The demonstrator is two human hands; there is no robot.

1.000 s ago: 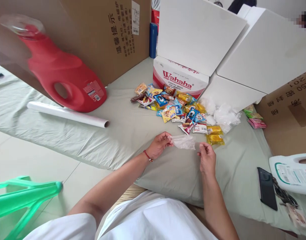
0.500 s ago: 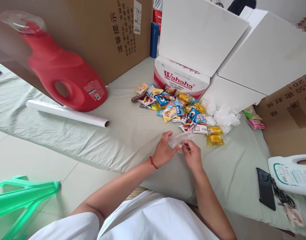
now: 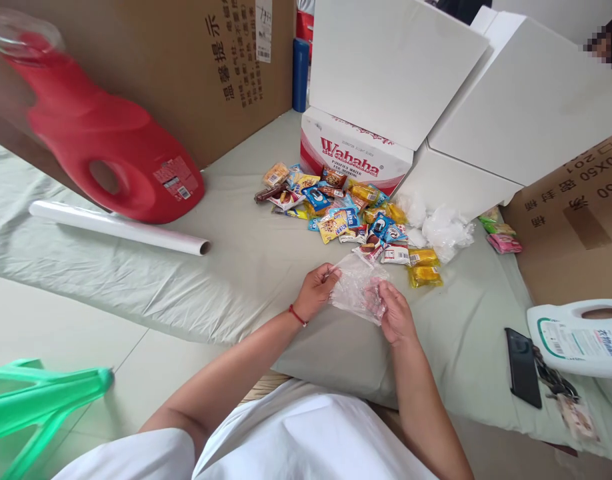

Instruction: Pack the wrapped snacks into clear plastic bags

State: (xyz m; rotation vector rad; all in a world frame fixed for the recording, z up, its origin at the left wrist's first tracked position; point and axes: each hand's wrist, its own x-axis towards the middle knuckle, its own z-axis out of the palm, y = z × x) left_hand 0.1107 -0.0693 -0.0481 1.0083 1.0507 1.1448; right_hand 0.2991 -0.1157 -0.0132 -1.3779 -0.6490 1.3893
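A clear plastic bag point(image 3: 355, 288) is stretched between my two hands, above the pale green sheet point(image 3: 256, 293). My left hand point(image 3: 317, 288) pinches its left edge between thumb and fingers. On the other side my right hand point(image 3: 395, 311) grips the bag, with some fingertips showing through the thin film. Nothing shows inside the bag. Just beyond it lies a pile of small wrapped snacks point(image 3: 339, 223) in blue, yellow, red and white packets. Two yellow packets point(image 3: 425, 277) lie at the pile's right end, close to my right hand.
Crumpled clear bags point(image 3: 446, 233) lie right of the snacks, before a Wahaha carton point(image 3: 353, 152) and white boxes point(image 3: 396, 67). To the left are a red jug point(image 3: 121, 147) and a white roll point(image 3: 121, 229). A phone point(image 3: 523, 367) and white bottle point(image 3: 576, 337) lie right.
My hands have moved apart, and the bag that was bunched between them is now spread out flat. The view has shifted slightly.
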